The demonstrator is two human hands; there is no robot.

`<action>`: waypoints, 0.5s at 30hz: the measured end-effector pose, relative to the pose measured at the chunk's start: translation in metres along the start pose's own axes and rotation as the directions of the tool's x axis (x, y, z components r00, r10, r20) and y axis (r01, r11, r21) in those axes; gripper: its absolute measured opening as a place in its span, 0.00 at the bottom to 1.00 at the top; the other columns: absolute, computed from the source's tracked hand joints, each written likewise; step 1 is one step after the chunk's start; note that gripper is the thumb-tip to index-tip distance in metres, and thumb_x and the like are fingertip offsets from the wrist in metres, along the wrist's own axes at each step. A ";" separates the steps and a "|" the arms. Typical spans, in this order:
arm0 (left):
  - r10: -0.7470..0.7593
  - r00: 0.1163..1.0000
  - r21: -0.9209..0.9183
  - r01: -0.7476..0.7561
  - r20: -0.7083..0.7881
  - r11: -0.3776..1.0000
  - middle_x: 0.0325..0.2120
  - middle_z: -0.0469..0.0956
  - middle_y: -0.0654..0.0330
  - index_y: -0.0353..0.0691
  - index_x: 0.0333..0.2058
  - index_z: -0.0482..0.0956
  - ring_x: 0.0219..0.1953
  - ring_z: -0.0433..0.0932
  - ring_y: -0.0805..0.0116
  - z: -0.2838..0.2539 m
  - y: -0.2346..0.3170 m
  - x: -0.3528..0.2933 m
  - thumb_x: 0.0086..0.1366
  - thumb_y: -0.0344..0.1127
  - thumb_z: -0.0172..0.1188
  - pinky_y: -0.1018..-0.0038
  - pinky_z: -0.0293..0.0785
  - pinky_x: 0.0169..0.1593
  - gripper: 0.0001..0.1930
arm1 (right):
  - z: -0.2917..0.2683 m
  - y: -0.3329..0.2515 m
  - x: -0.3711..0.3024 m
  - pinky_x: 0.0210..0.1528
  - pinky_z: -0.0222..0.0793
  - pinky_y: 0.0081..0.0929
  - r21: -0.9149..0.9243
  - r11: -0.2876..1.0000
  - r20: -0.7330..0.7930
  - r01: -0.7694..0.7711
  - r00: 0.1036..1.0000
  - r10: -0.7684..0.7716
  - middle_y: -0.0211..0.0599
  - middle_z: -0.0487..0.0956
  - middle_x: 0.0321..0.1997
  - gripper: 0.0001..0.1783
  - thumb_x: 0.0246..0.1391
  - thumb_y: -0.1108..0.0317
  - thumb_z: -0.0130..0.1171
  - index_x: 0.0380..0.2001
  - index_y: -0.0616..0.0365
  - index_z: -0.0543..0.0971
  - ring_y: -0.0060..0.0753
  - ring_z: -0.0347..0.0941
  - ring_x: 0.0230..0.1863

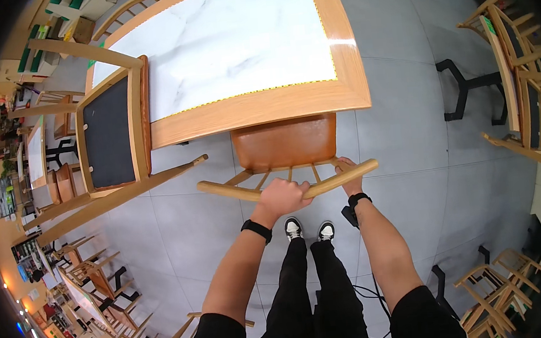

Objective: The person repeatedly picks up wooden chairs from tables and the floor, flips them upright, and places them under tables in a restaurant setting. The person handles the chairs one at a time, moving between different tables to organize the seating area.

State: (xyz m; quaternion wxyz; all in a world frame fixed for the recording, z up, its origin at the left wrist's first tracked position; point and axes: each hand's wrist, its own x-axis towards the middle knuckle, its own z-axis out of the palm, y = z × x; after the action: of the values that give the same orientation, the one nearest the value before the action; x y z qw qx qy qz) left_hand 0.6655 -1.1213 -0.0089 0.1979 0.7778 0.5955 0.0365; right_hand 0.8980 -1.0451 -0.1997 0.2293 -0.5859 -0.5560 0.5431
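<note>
A wooden chair point(284, 143) with a brown padded seat stands in front of me, its seat partly under the edge of a table point(259, 109). My left hand point(284, 197) is wrapped round the middle of the chair's curved top rail. Near the rail's right end, my right hand point(350, 176) grips the chair too, its fingers partly hidden behind the wood. The table has a white marbled top with a yellow line around it and a broad wooden border. The chair's legs are hidden from view.
Another chair point(109, 131) lies on the tabletop's left side, its dark underside toward me. More tables and chairs point(103, 283) fill the left. At the right are a black table leg point(469, 90) and stacked chairs point(526, 76). Grey tiled floor point(404, 157) surrounds my feet.
</note>
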 end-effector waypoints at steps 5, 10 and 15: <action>-0.011 1.000 -0.023 0.011 0.008 1.000 0.13 0.76 0.57 0.46 0.26 0.78 0.15 0.77 0.59 0.000 0.003 0.003 0.55 0.51 0.59 0.66 0.73 0.20 0.14 | -0.003 -0.001 -0.003 0.39 0.69 0.23 -0.014 0.997 -0.008 0.070 0.997 -0.070 0.33 0.78 0.34 0.15 0.48 0.71 0.58 0.41 0.62 0.77 0.27 0.72 0.33; -0.029 0.999 -0.073 0.032 0.046 0.997 0.14 0.77 0.58 0.45 0.28 0.78 0.16 0.77 0.59 0.000 0.003 0.004 0.55 0.50 0.58 0.66 0.74 0.21 0.14 | -0.007 -0.013 0.000 0.37 0.68 0.22 0.093 0.992 0.054 -0.087 0.995 0.082 0.31 0.77 0.32 0.15 0.48 0.73 0.58 0.41 0.62 0.77 0.23 0.70 0.32; -0.023 0.996 -0.122 0.034 0.087 0.992 0.15 0.77 0.57 0.44 0.30 0.78 0.17 0.78 0.58 0.001 0.006 0.009 0.57 0.51 0.57 0.66 0.75 0.23 0.16 | -0.022 -0.030 -0.002 0.36 0.69 0.20 -0.082 0.996 0.047 0.039 0.998 -0.036 0.29 0.78 0.29 0.15 0.48 0.71 0.60 0.42 0.58 0.79 0.19 0.70 0.29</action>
State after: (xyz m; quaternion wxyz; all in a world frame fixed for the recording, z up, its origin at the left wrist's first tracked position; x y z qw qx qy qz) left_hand 0.6741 -1.1143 -0.0092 0.2715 0.7562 0.5942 0.0372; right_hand 0.9057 -1.0310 -0.1664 0.2024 -0.5718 -0.5940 0.5284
